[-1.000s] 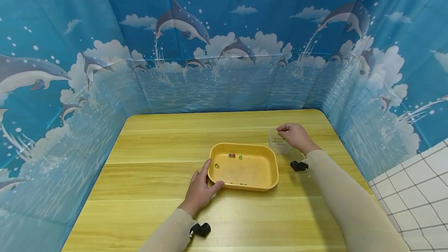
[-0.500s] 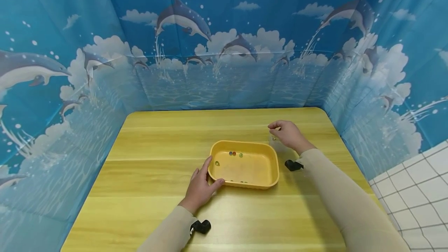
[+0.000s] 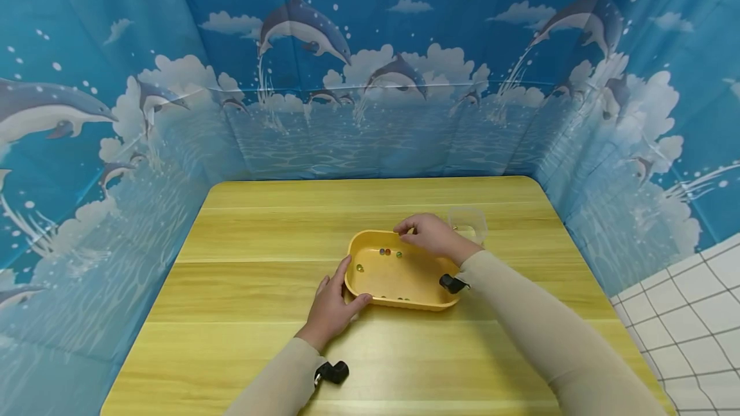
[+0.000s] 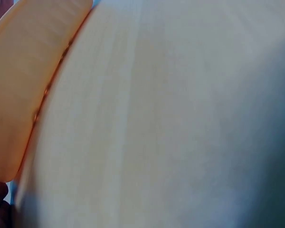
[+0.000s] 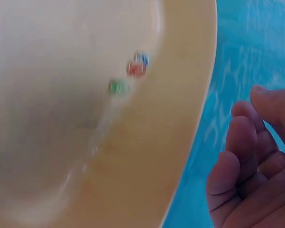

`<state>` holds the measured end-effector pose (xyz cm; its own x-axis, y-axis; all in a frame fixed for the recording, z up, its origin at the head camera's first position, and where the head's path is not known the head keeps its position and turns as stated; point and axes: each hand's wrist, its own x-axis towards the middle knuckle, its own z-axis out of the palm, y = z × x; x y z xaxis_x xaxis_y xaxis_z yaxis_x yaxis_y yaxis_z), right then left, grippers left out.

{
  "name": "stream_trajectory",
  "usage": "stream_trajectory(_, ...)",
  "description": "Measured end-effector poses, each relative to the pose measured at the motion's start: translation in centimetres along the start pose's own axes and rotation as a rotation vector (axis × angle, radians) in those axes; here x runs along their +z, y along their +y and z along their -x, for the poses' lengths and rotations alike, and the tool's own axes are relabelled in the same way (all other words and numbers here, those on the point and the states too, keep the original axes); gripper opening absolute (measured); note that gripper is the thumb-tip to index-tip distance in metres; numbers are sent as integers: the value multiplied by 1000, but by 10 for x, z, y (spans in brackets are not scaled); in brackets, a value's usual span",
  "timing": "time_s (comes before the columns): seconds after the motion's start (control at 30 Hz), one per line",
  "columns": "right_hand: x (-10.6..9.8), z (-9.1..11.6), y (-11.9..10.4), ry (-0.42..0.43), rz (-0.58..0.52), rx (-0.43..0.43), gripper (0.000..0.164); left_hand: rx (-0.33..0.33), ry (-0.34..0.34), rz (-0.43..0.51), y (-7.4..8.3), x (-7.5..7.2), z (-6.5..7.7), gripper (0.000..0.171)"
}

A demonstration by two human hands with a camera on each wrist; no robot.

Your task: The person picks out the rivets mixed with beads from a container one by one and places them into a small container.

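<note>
My left hand (image 3: 332, 316) rests on the left end of a yellow plastic tray (image 3: 442, 268), its fingers along the side and thumb at the near rim. Inside the tray lie several small glass marbles: a blue marble (image 5: 142, 58) and a red marble (image 5: 136, 69) side by side, a green marble (image 5: 118, 87) close by, and a yellowish marble (image 3: 360, 268) near the left wall. My right hand (image 3: 430, 235) is over the tray's far rim, fingers loosely bent. No object shows between its thumb and fingers in the right wrist view.
A small clear plastic container (image 3: 471, 217) stands behind the tray's far right corner, partly behind the right hand, with something small and yellowish in it. The wood-patterned table (image 3: 260, 223) is bordered by a blue dolphin curtain (image 3: 289, 133).
My right hand has moved left from above the clear container to the tray's far rim. The left hand stays on the tray, and the visible marbles lie as before.
</note>
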<state>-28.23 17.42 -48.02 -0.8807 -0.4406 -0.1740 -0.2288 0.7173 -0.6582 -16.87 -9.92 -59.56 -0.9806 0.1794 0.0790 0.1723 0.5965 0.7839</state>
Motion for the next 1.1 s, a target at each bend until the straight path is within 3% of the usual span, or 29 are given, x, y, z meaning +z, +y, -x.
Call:
stream_trajectory(0.23, 27, -13, -16, -86, 66, -92, 27, 4, -3, -7, 0, 1, -1, 96)
stream_trajectory(0.47, 48, -23, -24, -156, 91, -118, 25, 1, -4, -17, 0, 0, -1, 96)
stream_trajectory(1.1, 70, -38, -23, -203, 130, -182, 20, 13, -8, -12, 0, -1, -1, 96)
